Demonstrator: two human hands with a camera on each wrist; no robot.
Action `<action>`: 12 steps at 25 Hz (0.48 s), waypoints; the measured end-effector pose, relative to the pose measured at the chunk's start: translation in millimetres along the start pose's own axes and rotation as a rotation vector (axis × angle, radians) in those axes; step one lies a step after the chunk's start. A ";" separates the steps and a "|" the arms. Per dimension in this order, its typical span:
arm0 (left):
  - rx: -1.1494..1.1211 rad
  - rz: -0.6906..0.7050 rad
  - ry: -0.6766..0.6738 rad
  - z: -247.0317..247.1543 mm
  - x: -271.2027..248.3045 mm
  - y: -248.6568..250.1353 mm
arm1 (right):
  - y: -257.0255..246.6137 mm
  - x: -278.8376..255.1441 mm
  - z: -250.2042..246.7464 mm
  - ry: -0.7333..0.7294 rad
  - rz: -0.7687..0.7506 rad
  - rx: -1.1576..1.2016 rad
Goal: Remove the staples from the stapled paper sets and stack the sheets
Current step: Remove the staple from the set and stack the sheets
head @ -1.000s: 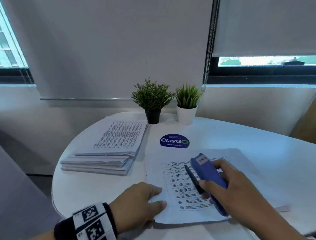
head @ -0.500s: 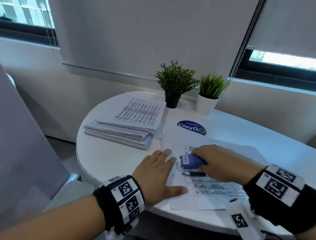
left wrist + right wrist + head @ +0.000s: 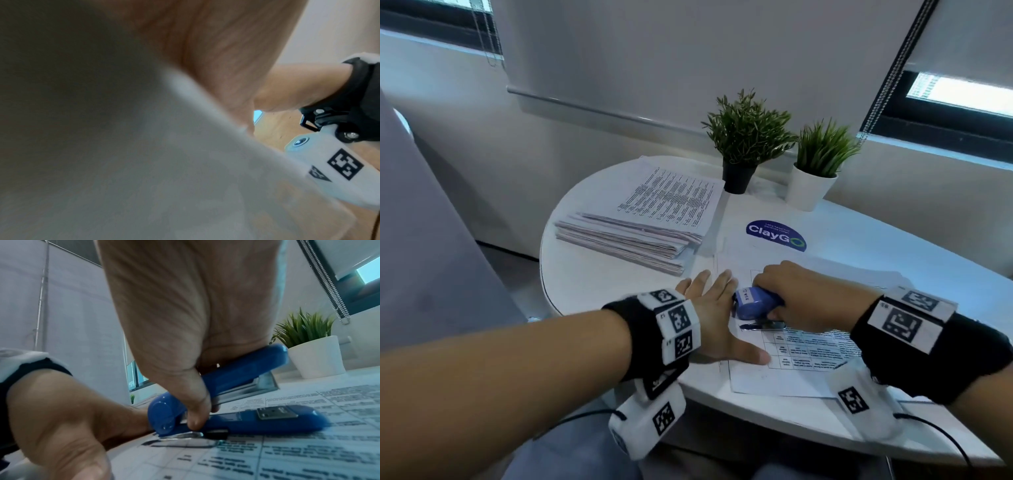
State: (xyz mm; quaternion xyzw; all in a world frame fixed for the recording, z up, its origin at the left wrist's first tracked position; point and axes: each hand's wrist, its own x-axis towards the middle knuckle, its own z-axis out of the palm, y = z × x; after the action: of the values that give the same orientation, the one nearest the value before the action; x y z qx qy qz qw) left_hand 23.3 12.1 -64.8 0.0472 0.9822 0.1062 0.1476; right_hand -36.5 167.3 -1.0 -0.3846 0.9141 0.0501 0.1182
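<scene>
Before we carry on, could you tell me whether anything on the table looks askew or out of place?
Only the paper stack at the table's left: its layers are fanned and uneven, not squared. The right hand grips the blue stapler on the printed sheet, which the left hand presses flat.

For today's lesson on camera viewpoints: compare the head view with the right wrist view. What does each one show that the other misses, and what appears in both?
Only the head view shows the paper stack at the table's far left, the black-potted plant, the ClayGo sticker and both wristbands.

Only the right wrist view shows the stapler's open underside: its metal plate and the metal tab at its rear end, low over the paper.

Both show the right hand gripping the blue stapler, the left hand flat beside it, the printed sheet and the white-potted plant.
</scene>
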 end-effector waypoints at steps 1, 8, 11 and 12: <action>-0.006 -0.011 -0.022 -2.8 0.5 1.5 | -0.2 0.0 0.6 0.004 -0.007 0.015; 0.047 0.010 -0.019 -17.9 -15.0 15.9 | 0.1 -2.7 9.9 0.093 -0.047 0.087; 0.073 0.040 -0.028 -23.0 -20.6 19.2 | -0.6 -6.0 12.1 0.139 -0.082 0.087; 0.082 0.049 -0.027 -24.3 -22.1 20.0 | -1.0 -6.7 11.4 0.145 -0.092 0.080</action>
State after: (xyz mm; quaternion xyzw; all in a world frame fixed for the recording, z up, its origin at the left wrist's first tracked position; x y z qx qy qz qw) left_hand 38.3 24.1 -31.5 0.0788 0.9822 0.0687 0.1563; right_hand -29.3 173.4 -10.3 -0.4238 0.9029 -0.0196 0.0693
